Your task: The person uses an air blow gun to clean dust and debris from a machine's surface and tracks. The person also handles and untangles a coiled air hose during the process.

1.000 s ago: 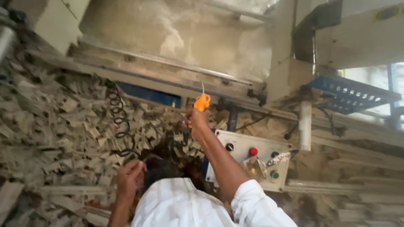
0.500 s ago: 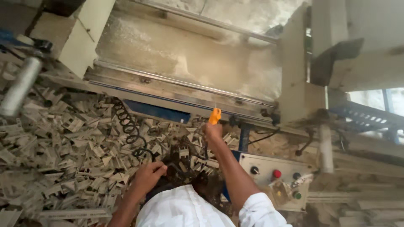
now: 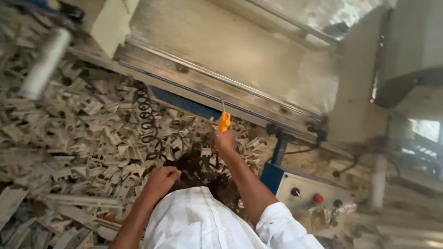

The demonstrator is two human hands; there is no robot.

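My right hand (image 3: 224,140) is shut on an orange air blow gun (image 3: 224,122). Its thin metal nozzle points up at the edge of the long grey machine bed (image 3: 240,60). A black coiled hose (image 3: 146,124) runs down over the scrap pile to my left hand (image 3: 161,179). That hand's fingers are curled around the hose's lower end. Both arms reach out from my white shirt (image 3: 207,226). Between the hands lies a dark patch (image 3: 203,168) that I cannot make out.
A heap of pale cut offcuts (image 3: 69,138) covers the left side. A blue-framed control box (image 3: 309,196) with black and red knobs sits at the lower right. A grey tube (image 3: 44,64) lies at the upper left. A pale machine column (image 3: 355,92) rises on the right.
The view has swung so that the machine bed fills more of the frame. My right hand stays on the orange gun at the bed's edge. My left hand has closed in at the hose's end.
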